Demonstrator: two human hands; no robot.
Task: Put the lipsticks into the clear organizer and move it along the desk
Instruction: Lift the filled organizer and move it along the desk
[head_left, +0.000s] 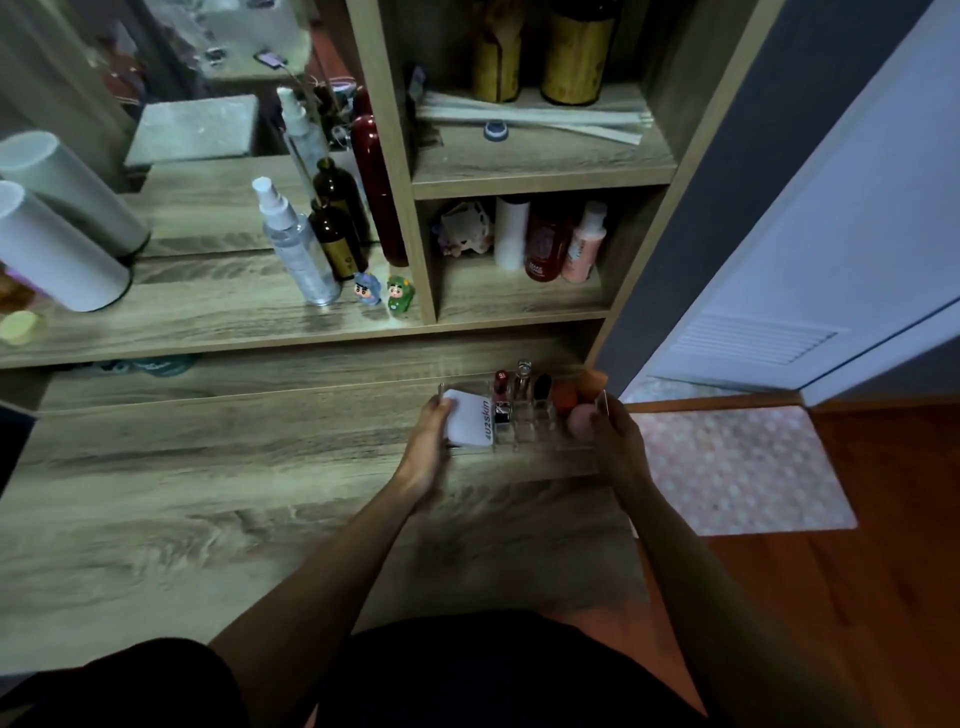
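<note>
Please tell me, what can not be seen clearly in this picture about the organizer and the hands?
Head view only:
- Fingertips of the left hand and right hand: hidden behind the ends of the clear organizer.
- Whether the organizer rests on the desk or is lifted: cannot tell; dim, clear base.
- Lipsticks: labels too small and blurred.
- Front compartments: transparent walls, contents unclear.

Room was dim, with a green-grey cast. Brightest area at 3 o'clock: pale door (810, 249) (daylight-toned). Forearms cast soft shadows on the desk (156, 493). Wide-angle bending at the edges; white cylinders (57, 244) at 9 o'clock were blurred.
</note>
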